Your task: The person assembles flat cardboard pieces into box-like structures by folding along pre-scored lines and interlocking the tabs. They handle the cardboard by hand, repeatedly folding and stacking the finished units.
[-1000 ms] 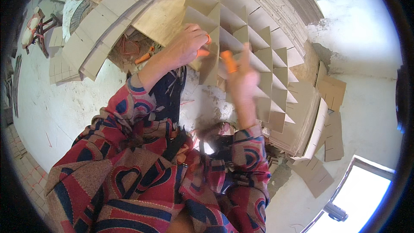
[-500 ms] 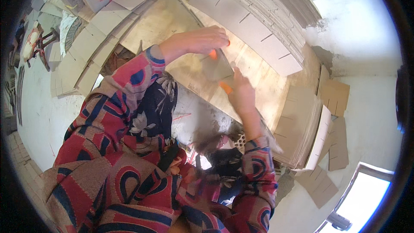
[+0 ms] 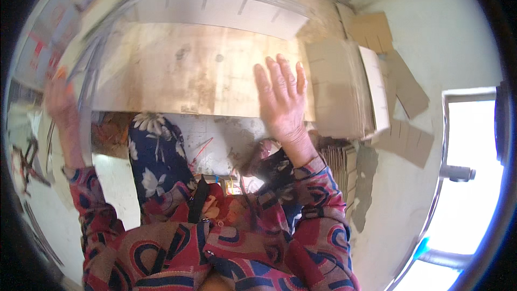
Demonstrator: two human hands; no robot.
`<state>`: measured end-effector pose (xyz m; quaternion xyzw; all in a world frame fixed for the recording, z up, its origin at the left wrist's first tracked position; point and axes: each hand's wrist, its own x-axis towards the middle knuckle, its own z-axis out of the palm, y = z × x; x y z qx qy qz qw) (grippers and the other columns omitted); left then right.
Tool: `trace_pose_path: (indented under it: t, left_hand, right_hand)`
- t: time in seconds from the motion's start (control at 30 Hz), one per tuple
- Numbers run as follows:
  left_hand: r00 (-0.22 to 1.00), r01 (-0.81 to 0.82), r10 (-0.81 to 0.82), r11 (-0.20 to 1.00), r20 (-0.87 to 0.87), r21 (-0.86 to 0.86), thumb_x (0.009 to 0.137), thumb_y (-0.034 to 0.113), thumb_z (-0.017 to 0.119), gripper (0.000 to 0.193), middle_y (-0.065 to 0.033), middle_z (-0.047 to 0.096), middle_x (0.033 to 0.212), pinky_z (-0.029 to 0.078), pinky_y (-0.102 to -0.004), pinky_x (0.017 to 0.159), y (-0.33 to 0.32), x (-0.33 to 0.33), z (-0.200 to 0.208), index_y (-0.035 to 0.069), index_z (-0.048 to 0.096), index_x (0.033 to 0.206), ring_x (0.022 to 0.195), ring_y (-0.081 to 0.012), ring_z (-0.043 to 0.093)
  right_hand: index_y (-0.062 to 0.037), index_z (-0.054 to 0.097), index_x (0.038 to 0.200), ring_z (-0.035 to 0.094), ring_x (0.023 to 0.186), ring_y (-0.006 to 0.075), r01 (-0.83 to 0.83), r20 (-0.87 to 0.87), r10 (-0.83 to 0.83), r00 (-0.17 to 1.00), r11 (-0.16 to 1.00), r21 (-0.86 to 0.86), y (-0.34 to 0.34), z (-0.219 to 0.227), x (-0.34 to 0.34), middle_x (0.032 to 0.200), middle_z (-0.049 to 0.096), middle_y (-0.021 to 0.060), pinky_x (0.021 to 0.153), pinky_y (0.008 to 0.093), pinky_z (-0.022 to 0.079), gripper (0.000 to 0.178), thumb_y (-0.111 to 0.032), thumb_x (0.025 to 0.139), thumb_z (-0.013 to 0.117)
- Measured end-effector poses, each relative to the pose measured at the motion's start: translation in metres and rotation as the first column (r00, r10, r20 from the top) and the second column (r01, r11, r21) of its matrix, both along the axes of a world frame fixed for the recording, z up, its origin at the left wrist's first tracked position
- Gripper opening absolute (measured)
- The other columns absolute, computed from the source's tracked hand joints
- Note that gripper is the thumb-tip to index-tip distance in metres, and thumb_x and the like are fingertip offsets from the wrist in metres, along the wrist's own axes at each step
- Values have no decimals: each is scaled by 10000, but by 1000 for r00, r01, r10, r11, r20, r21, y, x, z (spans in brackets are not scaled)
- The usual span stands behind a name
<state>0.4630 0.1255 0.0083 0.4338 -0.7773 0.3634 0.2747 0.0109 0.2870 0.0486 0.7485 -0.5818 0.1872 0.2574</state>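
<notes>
Many slotted cardboard strips lay lengthwise along the far edge of the plywood board, beyond my nearer, open right hand. I couldn't tell whether my blurred left hand, past the left edge, gripped anything.

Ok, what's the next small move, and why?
Probably shift the right hand to the cardboard stack just right of it, ready to pick from it: that hand is open, holds nothing and is over the board near that stack. The left hand, far left, is too blurred to judge.
</notes>
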Motion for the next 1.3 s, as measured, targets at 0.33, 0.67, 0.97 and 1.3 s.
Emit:
trace_pose_path:
  t: [0.33, 0.67, 0.97, 1.3]
  left_hand:
    - [892, -445, 428, 776, 144, 447, 804, 389, 647, 442, -159, 646, 1005, 471, -399, 811, 3, 42, -52, -7, 627, 999, 938, -321, 595]
    - [936, 295, -163, 848, -313, 440, 687, 204, 766, 324, -119, 649, 883, 468, -362, 739, -3, -135, -14, 17, 645, 922, 827, -288, 586]
    - [761, 643, -433, 603, -483, 472, 705, 199, 736, 309, -120, 640, 923, 455, -359, 806, -50, -286, -20, 9, 620, 918, 899, -281, 575]
    - [833, 552, -517, 745, -197, 376, 700, 137, 687, 330, -102, 561, 926, 416, -381, 816, -117, -438, -54, 7, 537, 964, 956, -262, 499]
  right_hand:
    - [-58, 514, 1127, 471, 1104, 294, 845, -130, -841, 526, 499, 190, 102, -69, -215, 1144, 515, 141, 898, 488, 382, 476, -330, 775, 686]
    - [-49, 483, 984, 551, 988, 372, 811, -85, -868, 489, 417, 409, 108, -82, -279, 997, 592, 199, 752, 483, 449, 482, -409, 744, 696]
    - [-6, 603, 880, 552, 848, 387, 843, 109, -877, 469, 481, 241, 119, -88, -296, 922, 622, 195, 739, 466, 421, 558, -543, 739, 655]
    - [-11, 657, 1035, 569, 793, 165, 576, 750, -556, 358, 764, 291, 100, -38, -262, 891, 657, 103, 727, 315, 457, 331, -303, 893, 592]
